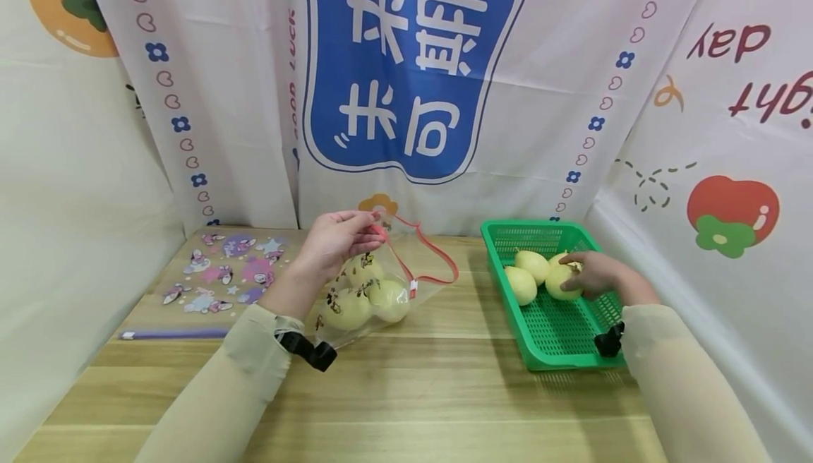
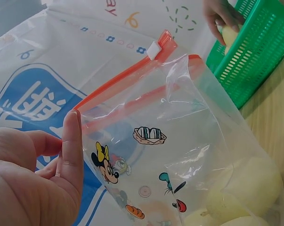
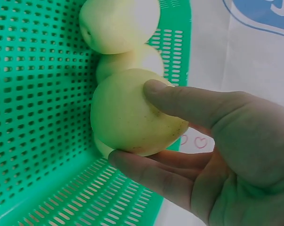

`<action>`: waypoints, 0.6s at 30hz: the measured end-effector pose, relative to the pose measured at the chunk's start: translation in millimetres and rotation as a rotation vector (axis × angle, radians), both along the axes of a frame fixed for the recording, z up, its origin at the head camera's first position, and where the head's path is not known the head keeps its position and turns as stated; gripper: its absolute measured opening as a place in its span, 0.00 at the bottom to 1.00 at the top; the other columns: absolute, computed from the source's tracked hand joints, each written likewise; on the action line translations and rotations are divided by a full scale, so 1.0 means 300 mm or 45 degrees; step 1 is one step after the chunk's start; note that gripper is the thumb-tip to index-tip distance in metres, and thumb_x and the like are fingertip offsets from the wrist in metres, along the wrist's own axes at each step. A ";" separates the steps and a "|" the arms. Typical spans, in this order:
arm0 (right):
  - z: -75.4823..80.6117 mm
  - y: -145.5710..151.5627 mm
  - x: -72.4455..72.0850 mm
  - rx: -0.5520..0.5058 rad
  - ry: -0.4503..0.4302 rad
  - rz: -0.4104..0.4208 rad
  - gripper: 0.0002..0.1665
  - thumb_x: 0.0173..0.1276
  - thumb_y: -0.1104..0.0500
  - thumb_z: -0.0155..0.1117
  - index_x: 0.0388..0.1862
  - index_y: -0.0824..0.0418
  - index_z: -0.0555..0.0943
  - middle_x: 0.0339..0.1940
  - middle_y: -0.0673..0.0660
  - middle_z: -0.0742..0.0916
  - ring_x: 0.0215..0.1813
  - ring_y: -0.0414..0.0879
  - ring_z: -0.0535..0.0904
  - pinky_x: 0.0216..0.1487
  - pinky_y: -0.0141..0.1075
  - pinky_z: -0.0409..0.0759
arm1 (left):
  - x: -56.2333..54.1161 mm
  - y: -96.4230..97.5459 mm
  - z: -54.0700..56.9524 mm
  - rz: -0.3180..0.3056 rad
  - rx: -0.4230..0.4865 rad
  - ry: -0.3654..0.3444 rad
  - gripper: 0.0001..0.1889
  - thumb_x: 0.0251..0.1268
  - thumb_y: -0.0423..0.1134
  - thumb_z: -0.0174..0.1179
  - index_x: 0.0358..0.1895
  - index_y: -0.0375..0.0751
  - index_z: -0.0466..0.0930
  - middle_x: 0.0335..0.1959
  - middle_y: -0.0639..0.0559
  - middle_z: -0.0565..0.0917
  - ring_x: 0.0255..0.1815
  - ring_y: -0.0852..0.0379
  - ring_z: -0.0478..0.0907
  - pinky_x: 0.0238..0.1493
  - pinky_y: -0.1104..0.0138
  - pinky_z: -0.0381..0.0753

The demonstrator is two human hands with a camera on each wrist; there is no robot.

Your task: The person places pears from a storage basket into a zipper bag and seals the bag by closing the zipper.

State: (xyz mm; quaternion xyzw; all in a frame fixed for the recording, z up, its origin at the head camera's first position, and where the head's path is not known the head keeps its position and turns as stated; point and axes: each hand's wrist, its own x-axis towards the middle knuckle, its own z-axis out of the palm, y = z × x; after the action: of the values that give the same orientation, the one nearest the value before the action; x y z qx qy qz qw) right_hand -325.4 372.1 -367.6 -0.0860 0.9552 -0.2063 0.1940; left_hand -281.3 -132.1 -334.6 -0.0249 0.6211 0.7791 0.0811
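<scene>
My left hand [image 1: 336, 241] pinches the rim of a clear zip bag [image 2: 146, 108] with a red zip strip [image 2: 120, 77] and cartoon prints. The bag stands on the table with its mouth partly open, and pale yellow pears [image 1: 389, 299] lie inside it. Over on the right, my right hand [image 1: 597, 274] is in a green basket [image 1: 552, 362]. Its thumb and fingers hold a pear [image 3: 130, 113] from opposite sides. Other pears [image 1: 521, 285] sit beside that one, towards the basket's far left corner.
Flat on the wooden table [image 1: 406, 406], at the left, lies another printed zip bag [image 1: 216, 279] with a purple zip strip. Printed white cloth [image 1: 546, 39] hangs behind the table and along both sides. Each wrist wears a black strap mount [image 1: 308, 350].
</scene>
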 end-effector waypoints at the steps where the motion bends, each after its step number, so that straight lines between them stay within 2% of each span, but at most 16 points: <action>1: 0.005 -0.001 0.000 -0.005 0.007 -0.004 0.45 0.77 0.57 0.73 0.83 0.74 0.64 0.71 0.84 0.73 0.31 0.48 0.82 0.39 0.43 0.90 | 0.000 0.000 0.000 0.001 0.001 0.000 0.20 0.86 0.35 0.58 0.71 0.28 0.79 0.33 0.51 0.92 0.31 0.62 0.90 0.42 0.73 0.94; 3: 0.014 -0.004 -0.005 -0.013 0.025 -0.011 0.46 0.77 0.57 0.73 0.83 0.74 0.64 0.64 0.81 0.78 0.33 0.48 0.82 0.39 0.43 0.90 | 0.000 0.000 -0.001 0.003 0.001 -0.001 0.19 0.86 0.35 0.58 0.71 0.28 0.80 0.33 0.51 0.92 0.31 0.62 0.90 0.42 0.73 0.94; 6: 0.024 -0.014 -0.012 -0.021 0.081 -0.018 0.47 0.76 0.55 0.74 0.83 0.73 0.63 0.51 0.71 0.85 0.35 0.50 0.84 0.40 0.44 0.90 | -0.001 0.000 -0.003 0.005 0.006 -0.001 0.19 0.86 0.35 0.58 0.71 0.28 0.80 0.32 0.51 0.92 0.31 0.61 0.90 0.42 0.73 0.94; 8: 0.028 -0.020 -0.017 -0.012 0.155 -0.005 0.46 0.76 0.54 0.74 0.83 0.73 0.65 0.49 0.70 0.87 0.39 0.53 0.85 0.43 0.46 0.90 | -0.002 0.001 -0.005 0.003 0.008 0.000 0.20 0.86 0.35 0.58 0.71 0.28 0.79 0.32 0.51 0.92 0.31 0.62 0.90 0.42 0.73 0.94; 11: 0.035 -0.040 -0.017 0.008 0.287 0.002 0.45 0.77 0.51 0.73 0.83 0.70 0.66 0.59 0.76 0.86 0.52 0.64 0.87 0.54 0.58 0.89 | -0.003 0.002 -0.005 0.002 0.013 0.000 0.20 0.86 0.35 0.58 0.72 0.27 0.78 0.32 0.51 0.92 0.31 0.62 0.90 0.42 0.73 0.94; 14: 0.045 -0.066 -0.016 0.036 0.388 -0.010 0.46 0.79 0.48 0.71 0.85 0.67 0.66 0.71 0.81 0.80 0.67 0.76 0.80 0.66 0.70 0.82 | -0.004 0.003 -0.004 0.004 0.012 0.000 0.20 0.86 0.35 0.58 0.72 0.27 0.78 0.32 0.51 0.92 0.31 0.62 0.90 0.42 0.73 0.95; 18: 0.072 -0.117 -0.008 0.005 0.438 -0.070 0.48 0.81 0.43 0.68 0.89 0.62 0.61 0.77 0.82 0.75 0.75 0.81 0.73 0.73 0.75 0.76 | -0.003 0.004 -0.001 0.004 0.002 -0.003 0.20 0.86 0.35 0.58 0.72 0.28 0.79 0.32 0.51 0.92 0.31 0.62 0.90 0.41 0.73 0.94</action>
State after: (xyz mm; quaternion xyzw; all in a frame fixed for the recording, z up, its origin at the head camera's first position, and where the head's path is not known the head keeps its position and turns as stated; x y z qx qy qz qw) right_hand -327.9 337.1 -346.0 -0.0936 0.9767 -0.1920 0.0223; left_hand -282.1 -130.8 -335.0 -0.0269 0.6204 0.7797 0.0807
